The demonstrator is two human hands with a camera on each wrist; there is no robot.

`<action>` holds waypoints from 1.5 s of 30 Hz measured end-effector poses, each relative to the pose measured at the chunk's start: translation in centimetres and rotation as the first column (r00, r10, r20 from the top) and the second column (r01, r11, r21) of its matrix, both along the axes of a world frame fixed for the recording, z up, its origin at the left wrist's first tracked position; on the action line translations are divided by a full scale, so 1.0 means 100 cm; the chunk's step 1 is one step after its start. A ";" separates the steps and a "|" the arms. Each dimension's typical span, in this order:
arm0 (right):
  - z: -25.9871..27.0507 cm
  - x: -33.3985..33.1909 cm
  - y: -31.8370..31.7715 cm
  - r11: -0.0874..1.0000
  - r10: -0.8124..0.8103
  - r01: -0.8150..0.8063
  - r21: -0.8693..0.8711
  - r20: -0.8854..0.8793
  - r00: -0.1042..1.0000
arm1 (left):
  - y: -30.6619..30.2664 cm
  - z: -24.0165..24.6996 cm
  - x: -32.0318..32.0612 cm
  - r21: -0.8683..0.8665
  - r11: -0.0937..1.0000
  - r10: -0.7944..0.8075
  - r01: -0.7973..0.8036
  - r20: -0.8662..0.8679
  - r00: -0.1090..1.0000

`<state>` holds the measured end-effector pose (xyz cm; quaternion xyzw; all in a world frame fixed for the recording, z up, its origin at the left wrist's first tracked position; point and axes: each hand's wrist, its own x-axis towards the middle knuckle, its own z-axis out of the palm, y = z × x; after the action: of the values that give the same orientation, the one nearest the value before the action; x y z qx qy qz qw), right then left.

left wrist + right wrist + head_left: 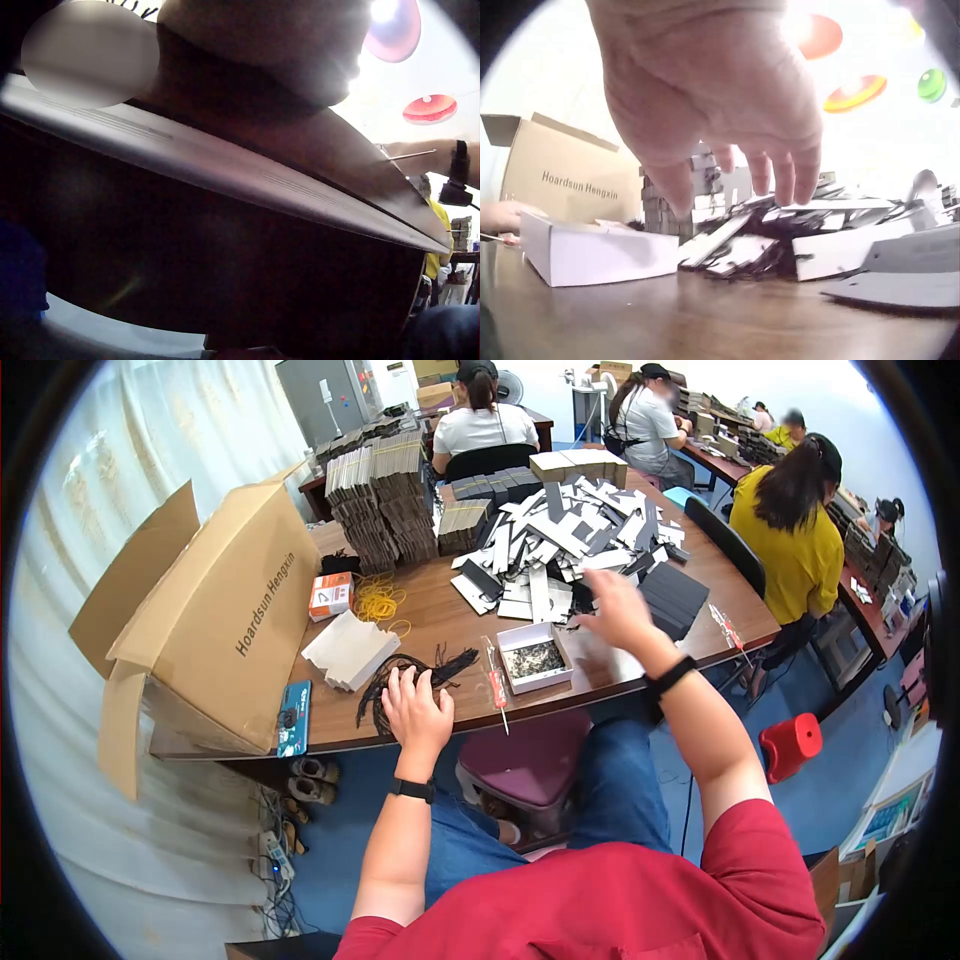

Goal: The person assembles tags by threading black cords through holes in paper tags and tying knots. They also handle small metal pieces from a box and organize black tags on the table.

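Note:
My left hand [415, 710] rests on a bunch of black cords [450, 663] near the table's front edge, its fingers spread over them. In the head view my right hand [617, 612] hovers at the near side of a heap of black and white flat strips [560, 530]. From the right wrist, that hand [720, 97] shows its fingers hanging down apart, with nothing between them. A small white box [537, 678] of tiny dark bits stands between the hands. Beside the box lies a red-handled pointed tool [496, 685].
A large cardboard carton [215, 630] stands at the left, near yellow rubber bands [378, 600] and an orange-and-white box [331, 596]. Tall stacks of grey pieces [380, 500] rise behind. Black sheets [675, 600] and another red-handled tool [728, 628] lie right. People sit beyond.

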<state>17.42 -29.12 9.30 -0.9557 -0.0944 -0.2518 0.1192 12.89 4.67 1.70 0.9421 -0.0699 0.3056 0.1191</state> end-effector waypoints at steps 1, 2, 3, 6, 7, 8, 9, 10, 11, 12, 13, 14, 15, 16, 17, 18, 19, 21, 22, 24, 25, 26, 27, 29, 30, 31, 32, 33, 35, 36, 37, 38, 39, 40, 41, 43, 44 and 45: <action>0.001 -0.008 -0.018 0.994 -0.105 0.105 -0.017 0.002 0.994 | 0.000 0.000 0.001 -0.007 1.000 0.001 -0.001 0.002 1.000; -0.001 -0.018 -0.036 0.983 -0.175 0.173 -0.066 -0.015 0.984 | 0.000 0.000 0.000 -0.013 1.000 0.002 -0.002 0.000 1.000; -0.009 -0.026 -0.052 0.965 -0.249 0.245 -0.096 -0.029 0.968 | 0.000 0.000 0.001 -0.009 1.000 0.007 -0.007 0.015 1.000; -0.029 -0.043 -0.082 0.973 -0.208 0.199 -0.118 -0.064 0.976 | -0.001 0.001 0.001 -0.015 1.000 0.012 -0.012 0.008 1.000; -0.034 -0.048 -0.084 0.970 -0.224 0.215 -0.113 -0.076 0.972 | 0.000 0.000 0.000 -0.011 1.000 0.014 -0.014 0.017 1.000; -0.038 -0.052 -0.087 0.967 -0.241 0.232 -0.107 -0.086 0.967 | 0.001 -0.002 0.001 -0.009 1.000 0.015 -0.014 0.026 1.000; -0.040 -0.056 -0.083 0.968 -0.217 0.208 -0.144 -0.051 0.975 | 0.000 -0.002 0.001 -0.012 1.000 0.019 -0.019 0.025 1.000; -0.045 -0.056 -0.080 0.960 -0.237 0.229 -0.161 -0.031 0.971 | 0.000 -0.002 0.001 -0.013 1.000 0.023 -0.023 0.023 0.999; -0.049 -0.055 -0.076 0.952 -0.257 0.251 -0.177 -0.013 0.966 | 0.000 -0.002 0.000 -0.012 1.000 0.028 -0.028 0.020 0.999; -0.048 -0.054 -0.073 0.940 -0.293 0.277 -0.199 -0.054 0.955 | 0.000 -0.003 0.000 -0.006 1.000 0.029 -0.029 0.017 0.999; -0.048 -0.051 -0.073 0.940 -0.309 0.289 -0.181 -0.096 0.946 | 0.001 -0.003 0.000 -0.012 1.000 0.022 -0.022 0.015 1.000; -0.048 -0.047 -0.073 0.940 -0.323 0.301 -0.161 -0.137 0.936 | 0.001 -0.002 0.000 -0.017 1.000 0.014 -0.014 0.014 1.000; -0.047 -0.044 -0.074 0.939 -0.337 0.315 -0.140 -0.177 0.925 | 0.002 -0.002 0.000 -0.021 1.000 0.006 -0.005 0.014 1.000; -0.046 -0.043 -0.074 0.938 -0.342 0.323 -0.125 -0.201 0.918 | 0.002 -0.002 0.000 -0.020 1.000 0.005 -0.005 0.012 1.000; -0.045 -0.042 -0.074 0.937 -0.348 0.331 -0.109 -0.225 0.910 | 0.002 -0.002 0.000 -0.019 1.000 0.005 -0.005 0.011 1.000; -0.044 -0.041 -0.075 0.936 -0.352 0.339 -0.096 -0.248 0.902 | 0.002 -0.002 0.000 -0.021 1.000 0.005 -0.004 0.009 1.000; -0.042 -0.042 -0.075 0.936 -0.352 0.344 -0.079 -0.272 0.896 | 0.002 -0.002 0.001 -0.021 1.000 0.003 -0.002 0.015 1.000; -0.039 -0.045 -0.074 0.935 -0.347 0.350 -0.051 -0.322 0.881 | 0.002 -0.004 0.000 -0.023 1.000 0.003 -0.003 0.022 1.000; -0.040 -0.046 -0.074 0.938 -0.333 0.347 -0.011 -0.317 0.888 | 0.002 -0.003 0.000 -0.022 1.000 0.007 -0.006 0.018 1.000; -0.048 -0.047 -0.077 0.937 -0.307 0.342 0.068 -0.302 0.902 | 0.002 -0.002 0.000 -0.022 1.000 0.010 -0.010 0.011 1.000; -0.053 -0.045 -0.080 0.934 -0.298 0.341 0.105 -0.295 0.908 | 0.002 -0.003 0.001 -0.023 1.000 0.008 -0.008 0.011 1.000; -0.060 -0.041 -0.084 0.930 -0.289 0.339 0.143 -0.289 0.913 | 0.002 -0.003 0.001 -0.023 1.000 0.006 -0.006 0.010 1.000; -0.060 -0.041 -0.084 0.924 -0.278 0.336 0.181 -0.284 0.918 | 0.003 -0.003 0.001 -0.023 1.000 0.005 -0.005 0.007 1.000; -0.058 -0.038 -0.084 0.943 -0.303 0.318 0.099 -0.136 0.943 | 0.002 -0.003 0.001 -0.032 0.999 0.000 0.000 0.008 1.000; -0.052 -0.037 -0.081 0.939 -0.335 0.339 0.051 -0.074 0.939 | 0.002 -0.003 0.000 -0.036 0.999 -0.002 0.002 0.008 1.000; -0.047 -0.036 -0.078 0.931 -0.364 0.364 0.004 -0.011 0.931 | 0.002 -0.004 0.000 -0.035 0.999 -0.002 0.002 0.012 1.000; -0.041 -0.036 -0.073 0.906 -0.422 0.423 -0.006 -0.076 0.903 | 0.003 -0.005 0.000 -0.034 0.999 -0.002 0.003 0.015 1.000; -0.044 -0.034 -0.072 0.886 -0.464 0.461 -0.049 -0.070 0.883 | 0.003 -0.005 0.001 -0.032 0.999 -0.003 0.003 0.021 1.000; -0.049 -0.025 -0.071 0.838 -0.539 0.529 -0.133 -0.046 0.841 | 0.003 -0.004 0.002 -0.032 0.999 -0.006 0.006 0.013 1.000; -0.050 -0.020 -0.073 0.829 -0.555 0.540 -0.145 -0.097 0.826 | 0.003 -0.004 0.002 -0.033 0.999 -0.006 0.006 0.007 1.000; -0.050 -0.015 -0.075 0.820 -0.571 0.550 -0.159 -0.148 0.808 | 0.004 -0.004 0.001 -0.036 0.999 -0.006 0.006 0.006 1.000; -0.049 -0.012 -0.078 0.809 -0.587 0.562 -0.173 -0.201 0.784 | 0.004 -0.004 0.001 -0.037 0.999 -0.008 0.008 0.004 1.000; -0.045 -0.012 -0.076 0.807 -0.590 0.563 -0.178 -0.221 0.777 | 0.003 -0.004 0.001 -0.038 0.999 -0.012 0.012 0.003 1.000; -0.038 -0.013 -0.074 0.805 -0.593 0.564 -0.182 -0.239 0.769 | 0.003 -0.004 0.001 -0.038 0.999 -0.011 0.011 0.005 1.000; -0.033 -0.015 -0.071 0.803 -0.596 0.566 -0.186 -0.257 0.761 | 0.003 -0.004 0.001 -0.037 0.999 -0.009 0.009 0.007 1.000; -0.031 -0.017 -0.070 0.812 -0.584 0.551 -0.192 -0.249 0.773 | 0.003 -0.004 0.001 -0.039 0.999 -0.009 0.009 0.012 1.000; -0.031 -0.018 -0.069 0.816 -0.577 0.543 -0.196 -0.243 0.780 | 0.003 -0.005 0.002 -0.042 0.999 -0.011 0.011 0.015 1.000; -0.032 -0.018 -0.070 0.819 -0.573 0.551 -0.157 -0.259 0.778 | 0.003 -0.005 0.002 -0.045 0.999 -0.012 0.012 0.019 1.000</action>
<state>15.64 -36.14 6.14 -0.9704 0.2048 -0.1272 0.0165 13.06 4.97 1.20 0.9358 -0.0697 0.3151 0.1417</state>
